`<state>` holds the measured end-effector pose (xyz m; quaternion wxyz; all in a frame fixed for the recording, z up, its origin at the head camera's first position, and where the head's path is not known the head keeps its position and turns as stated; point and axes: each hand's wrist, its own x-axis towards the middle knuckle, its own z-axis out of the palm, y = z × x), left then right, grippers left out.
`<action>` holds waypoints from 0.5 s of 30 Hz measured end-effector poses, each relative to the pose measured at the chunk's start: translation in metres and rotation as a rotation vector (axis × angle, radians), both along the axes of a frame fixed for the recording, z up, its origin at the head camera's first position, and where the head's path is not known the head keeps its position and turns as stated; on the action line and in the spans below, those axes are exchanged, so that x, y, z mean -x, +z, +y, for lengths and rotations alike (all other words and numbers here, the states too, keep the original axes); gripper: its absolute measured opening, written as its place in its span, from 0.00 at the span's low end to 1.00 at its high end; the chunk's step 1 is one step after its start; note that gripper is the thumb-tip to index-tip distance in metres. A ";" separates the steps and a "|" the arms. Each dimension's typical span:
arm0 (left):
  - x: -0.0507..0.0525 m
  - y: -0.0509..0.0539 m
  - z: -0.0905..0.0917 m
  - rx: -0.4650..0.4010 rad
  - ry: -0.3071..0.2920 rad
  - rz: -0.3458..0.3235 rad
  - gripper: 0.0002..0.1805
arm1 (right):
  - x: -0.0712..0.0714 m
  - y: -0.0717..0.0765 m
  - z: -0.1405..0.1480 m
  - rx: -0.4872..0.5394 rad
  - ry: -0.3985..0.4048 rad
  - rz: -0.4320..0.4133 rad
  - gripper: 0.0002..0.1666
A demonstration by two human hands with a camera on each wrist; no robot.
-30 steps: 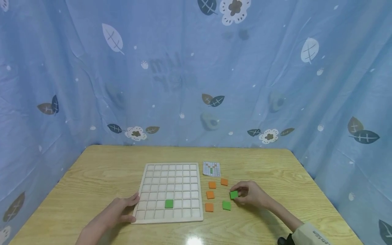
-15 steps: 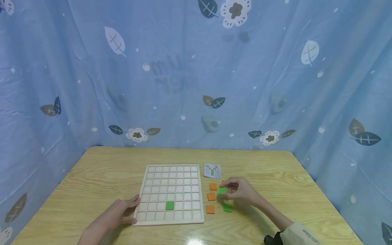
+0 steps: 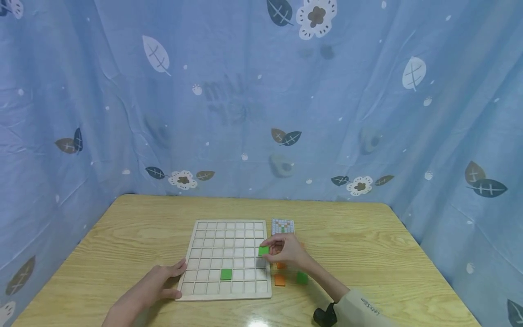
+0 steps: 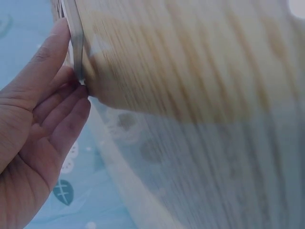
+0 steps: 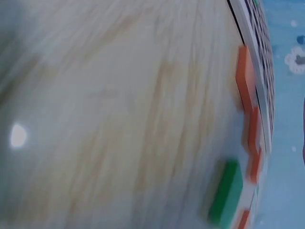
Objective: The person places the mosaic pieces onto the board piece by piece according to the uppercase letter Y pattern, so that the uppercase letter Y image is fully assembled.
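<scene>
Seemingly placing: right grip (image 3: 287, 250) pinches green tile (image 3: 263, 251) over right edge of board (image 3: 216, 252).
Left grip (image 3: 156, 282), loose, touches left edge; cell alignment seems due.

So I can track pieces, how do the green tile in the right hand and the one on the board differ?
The held tile is pinched in the right hand; the seated tile lies untouched in the board. The held tile appears near the board's right edge; the seated tile is in the middle column. Both are green and look square.
</scene>
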<state>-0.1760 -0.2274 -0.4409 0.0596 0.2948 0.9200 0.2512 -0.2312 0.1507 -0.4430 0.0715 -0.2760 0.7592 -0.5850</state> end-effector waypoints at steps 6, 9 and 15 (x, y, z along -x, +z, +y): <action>-0.001 0.000 -0.001 -0.028 0.001 -0.052 0.40 | 0.001 -0.005 -0.029 -0.014 0.043 0.008 0.14; -0.001 0.000 -0.001 -0.031 0.000 -0.064 0.40 | 0.001 -0.008 -0.043 0.002 0.056 0.019 0.14; 0.001 0.001 -0.001 -0.021 0.003 -0.039 0.40 | -0.001 -0.012 -0.067 -0.044 0.064 0.057 0.14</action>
